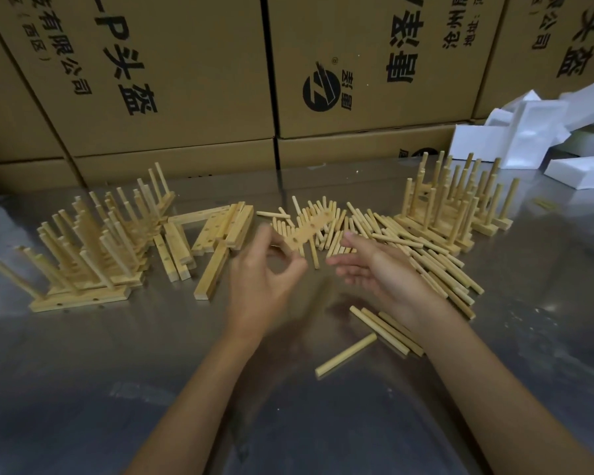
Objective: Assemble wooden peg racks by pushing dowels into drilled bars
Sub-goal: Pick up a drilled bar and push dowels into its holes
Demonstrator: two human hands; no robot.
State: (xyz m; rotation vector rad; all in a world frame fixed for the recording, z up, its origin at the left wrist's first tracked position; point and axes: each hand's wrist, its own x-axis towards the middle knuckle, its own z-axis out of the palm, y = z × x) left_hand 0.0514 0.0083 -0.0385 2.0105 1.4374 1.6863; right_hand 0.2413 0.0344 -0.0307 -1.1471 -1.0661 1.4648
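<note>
Centrally, pale drilled wooden bar [307, 231] pinched at its near end by blurred left hand [264, 279], right hand [374, 269] alongside, fingers loosely spread, holding nothing.

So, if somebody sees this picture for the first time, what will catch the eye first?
Probably the two hands in the middle: the left hand pinches the end of a drilled bar, while the right hand is open beside it. Next, the loose dowels spread under and right of them. Then the finished racks bristling with pegs, one pile on the left, another at back right.
</note>
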